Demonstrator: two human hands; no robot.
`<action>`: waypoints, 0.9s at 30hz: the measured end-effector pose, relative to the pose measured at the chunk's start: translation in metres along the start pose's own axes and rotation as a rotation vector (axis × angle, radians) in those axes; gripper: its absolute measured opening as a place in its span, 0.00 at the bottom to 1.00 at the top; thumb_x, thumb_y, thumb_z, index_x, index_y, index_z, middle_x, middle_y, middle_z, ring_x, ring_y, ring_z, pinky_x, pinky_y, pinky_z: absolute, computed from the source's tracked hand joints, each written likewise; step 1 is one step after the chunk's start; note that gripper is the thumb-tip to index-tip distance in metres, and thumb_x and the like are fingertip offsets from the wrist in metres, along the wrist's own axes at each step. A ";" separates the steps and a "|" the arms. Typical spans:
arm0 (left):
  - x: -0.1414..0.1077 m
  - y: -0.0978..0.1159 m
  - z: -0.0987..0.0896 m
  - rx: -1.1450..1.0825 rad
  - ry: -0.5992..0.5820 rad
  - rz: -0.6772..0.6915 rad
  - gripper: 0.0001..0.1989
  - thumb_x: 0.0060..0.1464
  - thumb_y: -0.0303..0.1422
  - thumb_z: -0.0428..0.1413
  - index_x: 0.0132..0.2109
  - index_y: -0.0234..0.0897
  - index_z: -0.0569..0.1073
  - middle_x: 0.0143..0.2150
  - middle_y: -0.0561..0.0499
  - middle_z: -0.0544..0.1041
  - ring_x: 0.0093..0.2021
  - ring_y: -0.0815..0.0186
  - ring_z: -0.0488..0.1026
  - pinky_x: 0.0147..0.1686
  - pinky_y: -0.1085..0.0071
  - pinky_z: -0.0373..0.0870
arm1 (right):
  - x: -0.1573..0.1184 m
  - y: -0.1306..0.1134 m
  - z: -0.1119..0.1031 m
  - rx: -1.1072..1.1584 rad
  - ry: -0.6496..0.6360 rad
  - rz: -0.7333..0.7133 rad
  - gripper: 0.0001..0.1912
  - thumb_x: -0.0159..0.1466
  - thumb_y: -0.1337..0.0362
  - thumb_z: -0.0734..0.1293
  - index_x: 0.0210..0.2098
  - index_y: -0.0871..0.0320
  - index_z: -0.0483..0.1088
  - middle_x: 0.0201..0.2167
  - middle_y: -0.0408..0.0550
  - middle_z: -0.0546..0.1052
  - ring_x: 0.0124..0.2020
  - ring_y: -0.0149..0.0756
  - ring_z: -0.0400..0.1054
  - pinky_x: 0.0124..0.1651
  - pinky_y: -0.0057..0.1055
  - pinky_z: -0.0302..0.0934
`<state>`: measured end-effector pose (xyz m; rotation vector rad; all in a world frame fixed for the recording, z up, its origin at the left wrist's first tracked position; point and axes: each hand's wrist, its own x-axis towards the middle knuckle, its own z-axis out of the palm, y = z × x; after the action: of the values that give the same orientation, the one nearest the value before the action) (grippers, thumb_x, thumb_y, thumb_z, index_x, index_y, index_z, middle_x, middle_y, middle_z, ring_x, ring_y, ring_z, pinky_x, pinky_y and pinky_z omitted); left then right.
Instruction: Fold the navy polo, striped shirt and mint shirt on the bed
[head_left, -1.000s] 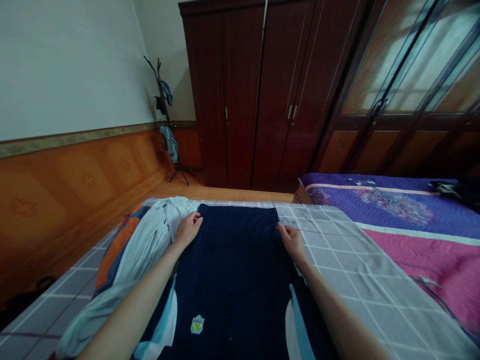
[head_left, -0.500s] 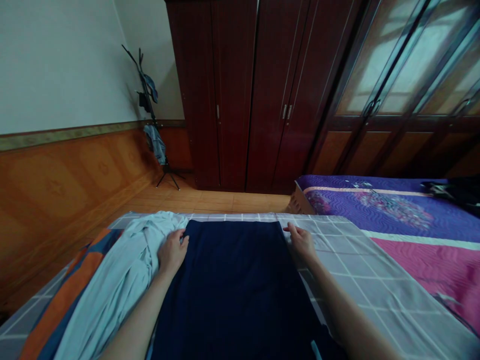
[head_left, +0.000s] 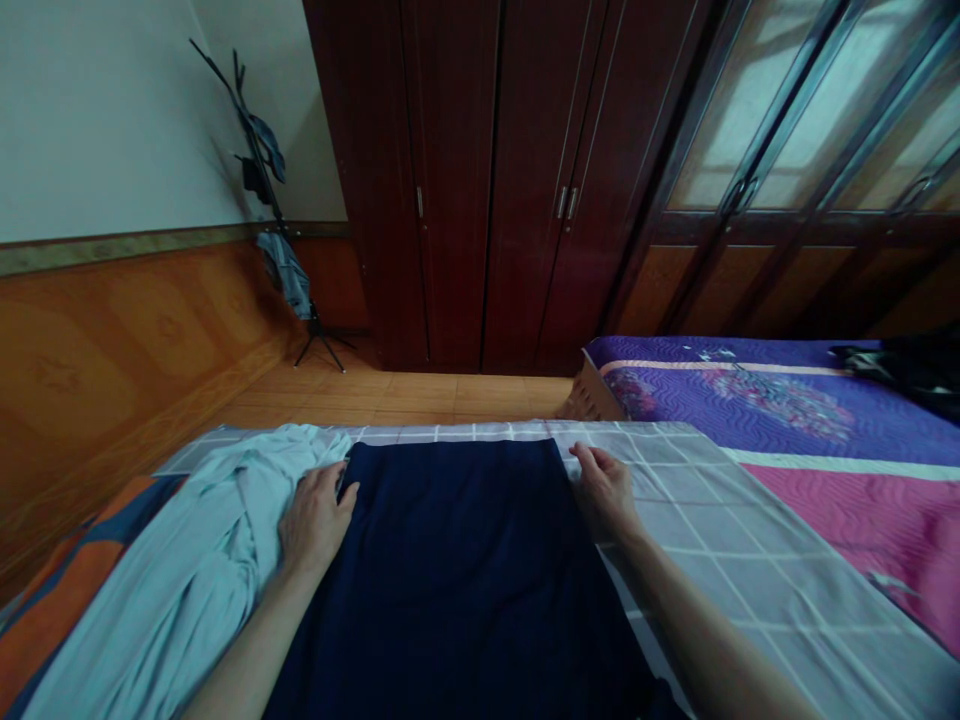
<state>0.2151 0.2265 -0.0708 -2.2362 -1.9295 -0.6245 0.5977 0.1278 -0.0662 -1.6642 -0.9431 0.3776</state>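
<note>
The left hand, now open, and right hand, just beside the navy garment, have both released its corners.

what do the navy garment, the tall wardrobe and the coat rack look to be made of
Navy garment: matte, soft knit or woven cloth, judging by its shallow wrinkles; fiber unclear.
Wardrobe: dark red wood or wood-look board, glossy, with soft reflections on flat doors.
Coat rack: probably dark-painted metal, given its thin arms and legs; plastic is possible.
</note>
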 end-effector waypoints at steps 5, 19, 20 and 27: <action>0.000 -0.002 0.003 0.056 -0.007 0.018 0.17 0.60 0.37 0.49 0.53 0.36 0.68 0.47 0.44 0.74 0.48 0.58 0.70 0.45 0.67 0.67 | -0.003 -0.003 0.000 0.026 -0.013 0.001 0.28 0.58 0.41 0.61 0.26 0.62 0.71 0.13 0.40 0.63 0.17 0.29 0.56 0.21 0.27 0.51; -0.001 0.004 -0.002 0.005 -0.044 -0.048 0.14 0.58 0.32 0.50 0.51 0.37 0.69 0.47 0.45 0.75 0.47 0.58 0.72 0.44 0.68 0.67 | -0.003 -0.004 0.000 0.045 -0.015 0.030 0.29 0.54 0.38 0.63 0.29 0.61 0.72 0.14 0.43 0.68 0.15 0.31 0.59 0.19 0.28 0.52; 0.000 0.003 -0.001 -0.034 -0.032 -0.071 0.14 0.58 0.30 0.50 0.51 0.37 0.70 0.47 0.46 0.75 0.47 0.59 0.72 0.44 0.68 0.67 | -0.003 -0.005 0.000 0.045 -0.013 0.030 0.29 0.54 0.38 0.62 0.29 0.61 0.72 0.14 0.43 0.68 0.15 0.31 0.59 0.19 0.28 0.52; 0.001 0.002 0.002 -0.144 0.023 -0.147 0.15 0.58 0.30 0.49 0.52 0.37 0.69 0.45 0.48 0.76 0.44 0.61 0.74 0.41 0.69 0.68 | -0.001 0.000 -0.002 0.046 -0.007 0.064 0.27 0.53 0.40 0.64 0.31 0.59 0.71 0.13 0.40 0.65 0.14 0.30 0.57 0.18 0.28 0.50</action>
<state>0.2177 0.2277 -0.0719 -2.1699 -2.1145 -0.8296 0.5978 0.1258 -0.0659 -1.6546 -0.8815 0.4459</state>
